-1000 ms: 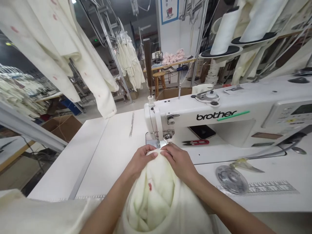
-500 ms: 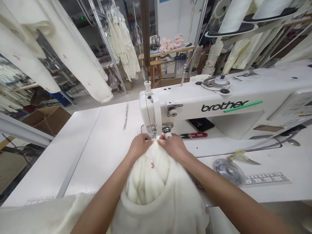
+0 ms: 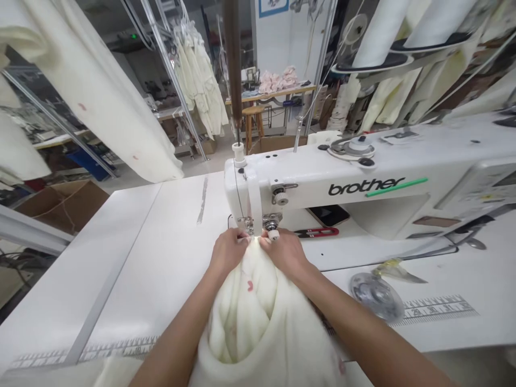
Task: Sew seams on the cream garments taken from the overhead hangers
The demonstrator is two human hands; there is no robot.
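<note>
**Cream garment (image 3: pixel 296 344) at the sewing machine (image 3: pixel 306 188)**

Fingers of left hand (image 3: pixel 229 250) and right hand (image 3: pixel 285 252) pinch its far edge; a knob (image 3: pixel 273 235) seemingly hides some right fingertips. Red snips (image 3: pixel 322 232) and a phone (image 3: pixel 328 216) lie under the machine's arm; a clear disc (image 3: pixel 377 296) rests on the counter (image 3: pixel 153 279).

1. The left hand (image 3: pixel 229 250) pinches the gathered edge of a cream garment (image 3: pixel 296 344) close to the needle area of a white Brother sewing machine (image 3: pixel 306 185).
2. The right hand (image 3: pixel 285 251) pinches the same edge, opposite the left.
3. Red-handled thread snips (image 3: pixel 322 232) lie under the machine's arm, beside a black smartphone (image 3: pixel 328 216).
4. A clear round disc (image 3: pixel 377 298) partly covers a printed ruler scale (image 3: pixel 439 309) on the white table (image 3: pixel 173 269).
5. White thread cones (image 3: pixel 381 35) stand upper right; behind, pink fabric (image 3: pixel 278 80) lies piled near a wooden stool (image 3: pixel 253 111).
</note>
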